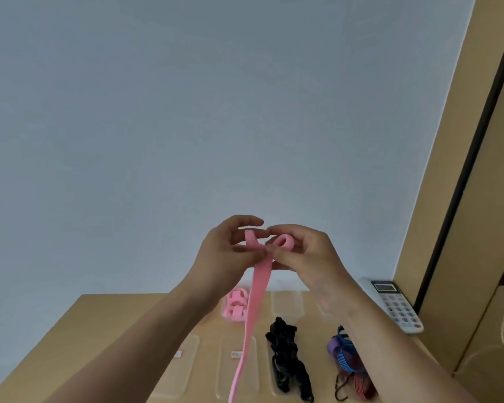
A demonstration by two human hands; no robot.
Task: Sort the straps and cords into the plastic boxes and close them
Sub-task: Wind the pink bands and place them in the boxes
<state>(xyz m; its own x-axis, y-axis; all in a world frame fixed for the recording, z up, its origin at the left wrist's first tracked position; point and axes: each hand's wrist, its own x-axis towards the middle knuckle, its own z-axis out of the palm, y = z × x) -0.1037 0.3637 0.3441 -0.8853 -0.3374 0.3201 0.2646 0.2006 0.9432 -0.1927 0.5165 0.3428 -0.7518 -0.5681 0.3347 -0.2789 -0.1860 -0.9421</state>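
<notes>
While both hands are raised well above the tan wooden tabletop (105, 330), a long flat pink fabric strap (255, 295) is held between them in front of the pale grey-blue wall (186, 112). The left hand (230, 248) pinches the strap where its upper end folds over, thumb and fingers curled round it. The right hand (306, 251) grips the same strap just beside the left, fingers curled about a small loop of the pink band near its fingertips. From the pinch point the strap hangs straight down between the forearms and runs out of view at the bottom edge.

Below the hands, a clear plastic box (235, 306) holding coiled pink straps sits at the far side of the table, with another clear plastic box (287, 305) just to its right. Nearer the person, flat clear plastic lids (239, 370) with small red-and-white labels lie side by side, the hanging strap crossing in front of one. A bundle of black cords (285, 356) lies to the right of these, and a pile of purple, blue-striped and red-striped straps (346, 359) lies further right, partly hidden by the right forearm. A white desk phone with a keypad (393, 306) rests near the table's right edge, beside a tan cabinet panel (448, 199).
</notes>
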